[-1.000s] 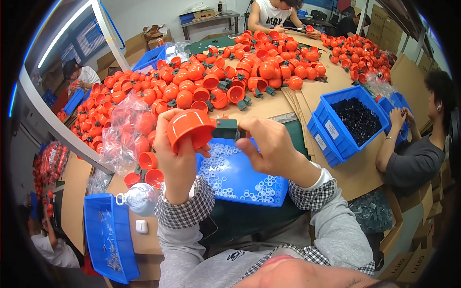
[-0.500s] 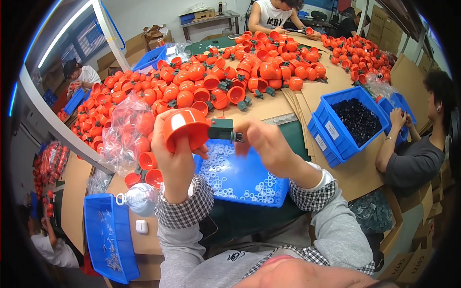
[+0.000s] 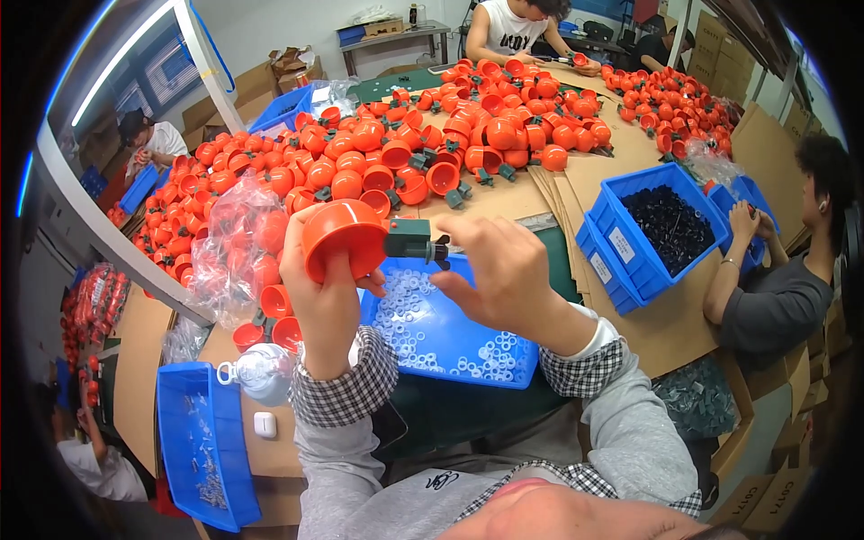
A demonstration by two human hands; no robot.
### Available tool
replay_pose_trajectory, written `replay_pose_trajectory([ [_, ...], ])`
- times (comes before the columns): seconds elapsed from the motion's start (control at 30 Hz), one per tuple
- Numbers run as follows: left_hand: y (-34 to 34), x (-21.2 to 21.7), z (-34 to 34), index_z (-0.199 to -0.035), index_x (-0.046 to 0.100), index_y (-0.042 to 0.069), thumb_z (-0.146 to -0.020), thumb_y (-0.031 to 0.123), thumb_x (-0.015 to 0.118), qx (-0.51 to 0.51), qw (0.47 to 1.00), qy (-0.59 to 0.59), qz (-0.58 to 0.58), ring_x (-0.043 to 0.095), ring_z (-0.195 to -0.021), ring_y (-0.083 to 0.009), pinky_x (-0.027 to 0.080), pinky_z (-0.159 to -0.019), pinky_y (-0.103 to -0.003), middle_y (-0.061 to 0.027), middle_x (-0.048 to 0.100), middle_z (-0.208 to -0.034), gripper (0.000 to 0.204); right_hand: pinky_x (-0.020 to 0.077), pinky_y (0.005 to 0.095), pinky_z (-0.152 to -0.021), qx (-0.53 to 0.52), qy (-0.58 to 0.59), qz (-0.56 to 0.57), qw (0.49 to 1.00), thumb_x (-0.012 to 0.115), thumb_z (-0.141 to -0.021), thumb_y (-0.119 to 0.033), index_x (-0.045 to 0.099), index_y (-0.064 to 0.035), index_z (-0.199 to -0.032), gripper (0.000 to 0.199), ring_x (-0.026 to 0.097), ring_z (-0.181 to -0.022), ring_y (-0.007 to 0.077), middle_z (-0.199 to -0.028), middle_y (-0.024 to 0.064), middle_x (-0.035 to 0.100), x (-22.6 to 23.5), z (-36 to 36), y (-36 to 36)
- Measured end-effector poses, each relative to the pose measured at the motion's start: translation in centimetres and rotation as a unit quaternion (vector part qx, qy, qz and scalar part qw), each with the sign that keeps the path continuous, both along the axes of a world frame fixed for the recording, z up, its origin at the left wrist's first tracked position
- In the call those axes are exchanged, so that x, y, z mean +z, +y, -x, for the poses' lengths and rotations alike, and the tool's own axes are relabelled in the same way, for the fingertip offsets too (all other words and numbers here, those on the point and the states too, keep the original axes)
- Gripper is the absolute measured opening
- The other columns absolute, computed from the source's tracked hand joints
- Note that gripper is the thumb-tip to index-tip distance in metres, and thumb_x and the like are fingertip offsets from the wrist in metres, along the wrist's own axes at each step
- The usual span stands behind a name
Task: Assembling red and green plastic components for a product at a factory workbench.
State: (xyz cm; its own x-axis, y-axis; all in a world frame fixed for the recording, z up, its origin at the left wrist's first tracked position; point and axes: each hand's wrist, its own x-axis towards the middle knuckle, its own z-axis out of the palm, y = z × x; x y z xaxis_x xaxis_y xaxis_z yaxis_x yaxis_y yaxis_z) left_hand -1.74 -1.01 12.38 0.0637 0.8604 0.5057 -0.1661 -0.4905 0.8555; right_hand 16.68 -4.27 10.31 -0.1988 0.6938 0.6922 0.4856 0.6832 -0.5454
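Note:
My left hand grips a red-orange plastic cup, its thumb inside the tilted bowl. From the cup's side a dark green square fitting points right, with a black pronged piece at its end. My right hand is just right of that black piece, thumb and fingers apart; whether a fingertip touches it is hard to tell. Below both hands lies a shallow blue tray with many small white rings. A large heap of similar red cups covers the table beyond.
Blue bins of black parts stand at the right, near a co-worker. On the left are a blue bin with small clear pieces, a clear bottle and a white earphone case. Clear plastic bags lie against the cup heap.
My right hand's fingers have lifted and spread, drawing slightly away from the black piece. The cup in my left hand has shifted slightly left.

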Motion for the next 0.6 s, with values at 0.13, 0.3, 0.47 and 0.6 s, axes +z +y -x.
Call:
replay_pose_trajectory([
  [0.13,-0.2,-0.1,-0.6,-0.106,0.043,-0.002,-0.089,0.001,0.04,0.014,1.0,0.014,-0.008,0.058,-0.052,-0.0131,0.05,-0.041,-0.023,-0.0116,0.059,-0.075,0.018,0.0451,0.0348,-0.058,-0.057,-0.104,-0.114,0.986,0.042,-0.095,-0.035,0.054,0.0011,-0.085,0.039,0.058,-0.06,0.0216,-0.069,0.0132,0.056,-0.5,-0.1,0.6],
  [0.3,0.1,-0.3,-0.4,-0.105,0.044,-0.002,-0.09,0.003,0.041,-0.012,1.0,0.008,-0.008,0.058,-0.051,-0.0128,0.049,-0.04,-0.022,-0.0121,0.06,-0.076,0.016,0.0447,0.0315,-0.055,0.344,0.311,0.438,0.77,0.033,-0.096,-0.039,0.052,0.0027,-0.076,0.05,0.055,-0.055,0.0218,-0.065,0.0113,0.055,0.3,-1.1,0.5],
  [0.47,0.3,-0.2,-0.1,-0.105,0.044,-0.002,-0.091,0.004,0.041,-0.008,1.0,0.018,0.001,0.058,-0.052,-0.0126,0.049,-0.041,-0.022,-0.0121,0.06,-0.077,0.016,0.043,0.0322,-0.05,0.066,0.088,0.067,0.992,0.04,-0.094,-0.039,0.055,-0.0006,-0.086,0.042,0.055,-0.055,0.0209,-0.062,0.0087,0.053,0.1,0.3,0.8],
  [0.6,0.6,-0.6,-0.2,-0.106,0.044,-0.002,-0.091,0.004,0.04,-0.007,0.999,0.031,0.006,0.058,-0.053,-0.0127,0.049,-0.041,-0.022,-0.0124,0.06,-0.077,0.016,0.0412,0.0344,-0.048,-0.164,-0.15,-0.255,0.941,0.048,-0.091,-0.037,0.055,-0.0031,-0.084,0.035,0.053,-0.057,0.0262,-0.064,0.0102,0.048,-0.9,0.0,1.4],
])
